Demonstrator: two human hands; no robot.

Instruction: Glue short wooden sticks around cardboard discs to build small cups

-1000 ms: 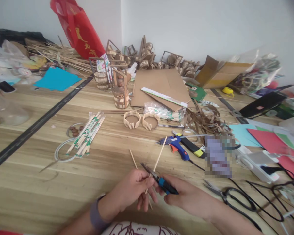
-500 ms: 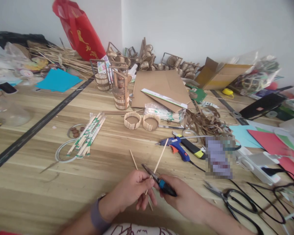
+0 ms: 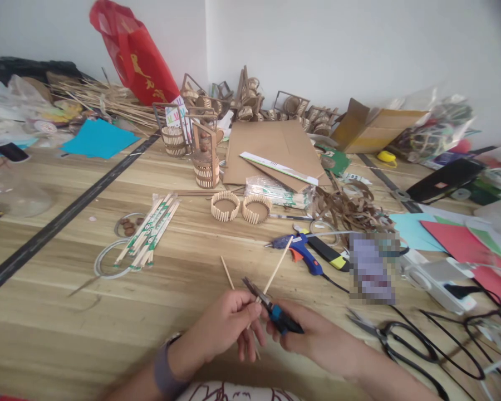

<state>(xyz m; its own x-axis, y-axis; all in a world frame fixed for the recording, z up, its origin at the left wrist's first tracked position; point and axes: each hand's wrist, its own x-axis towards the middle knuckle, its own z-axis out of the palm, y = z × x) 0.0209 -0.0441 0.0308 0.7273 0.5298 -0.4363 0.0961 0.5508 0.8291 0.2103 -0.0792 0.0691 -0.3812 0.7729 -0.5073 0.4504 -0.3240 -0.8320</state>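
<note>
My left hand [image 3: 236, 323] pinches a thin wooden stick [image 3: 278, 266] between thumb and forefinger, its far end slanting up to the right. Wrapped round the black-and-blue handles of a pair of pliers [image 3: 280, 318] is my right hand [image 3: 307, 328]. The metal jaws cross the stick just beyond my left fingertips; whether they press on it I cannot tell. A second wooden stick [image 3: 227, 272] runs beneath my left hand, apparently on the table. Ahead stand two round cups ringed with short wooden pegs, the left cup [image 3: 225, 206] and the right cup [image 3: 256, 209].
Packaged chopsticks [image 3: 150, 231] lie to the left on the wooden table [image 3: 45, 312]. At right are a blue glue gun [image 3: 304, 248], black-handled scissors [image 3: 394, 337] and a power strip [image 3: 438, 284] with cables. Small wooden buckets [image 3: 206, 167] and cardboard [image 3: 271, 139] stand farther back.
The held stick tilts a little further right at its far end. My right hand and the pliers have shifted slightly; my left hand's lower fingers have moved a little.
</note>
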